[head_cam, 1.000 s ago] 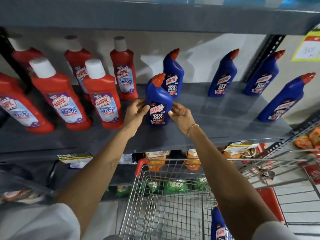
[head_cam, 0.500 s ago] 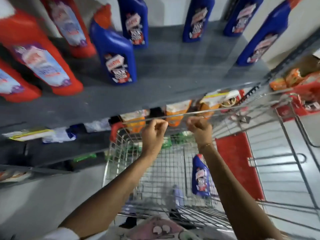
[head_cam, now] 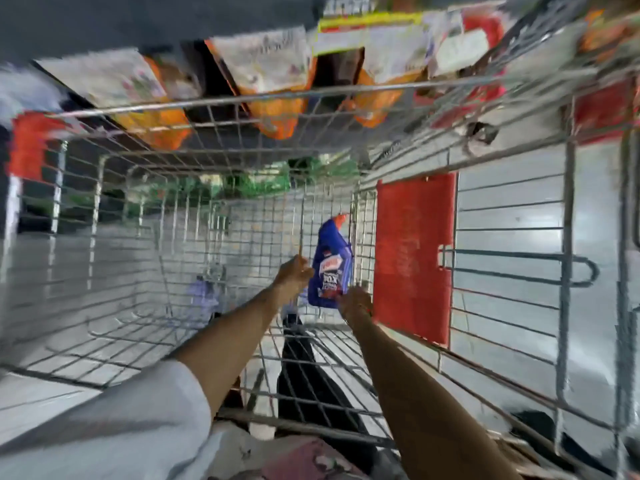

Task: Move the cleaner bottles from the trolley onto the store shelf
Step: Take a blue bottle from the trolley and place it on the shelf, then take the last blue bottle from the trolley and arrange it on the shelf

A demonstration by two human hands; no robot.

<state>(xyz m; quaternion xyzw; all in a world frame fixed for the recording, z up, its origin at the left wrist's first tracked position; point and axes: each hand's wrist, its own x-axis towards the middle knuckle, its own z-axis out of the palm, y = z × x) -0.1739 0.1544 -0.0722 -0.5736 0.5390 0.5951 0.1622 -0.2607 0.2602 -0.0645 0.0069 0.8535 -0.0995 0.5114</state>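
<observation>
One blue cleaner bottle (head_cam: pixel 330 261) with an orange cap stands inside the wire trolley (head_cam: pixel 104 237), leaning on its right wall. My left hand (head_cam: pixel 292 277) is curled against the bottle's left side. My right hand (head_cam: pixel 355 301) covers its lower right corner. Both hands touch the bottle, and the frame is motion-blurred. The grey store shelf (head_cam: pixel 138 15) shows only as a dark edge at the top; the bottles standing on it are out of view.
A red plastic flap (head_cam: pixel 412 254) hangs on the trolley's right side. Orange and white packs (head_cam: pixel 273 81) fill the lower shelf beyond the trolley rim, with green packs (head_cam: pixel 256 181) below them. A red corner guard (head_cam: pixel 27 147) sits at the left.
Both hands left the bottle set on the shelf, dropped past the trolley rim and reached the blue bottle in the basket. My view swung down from the shelf into the trolley.
</observation>
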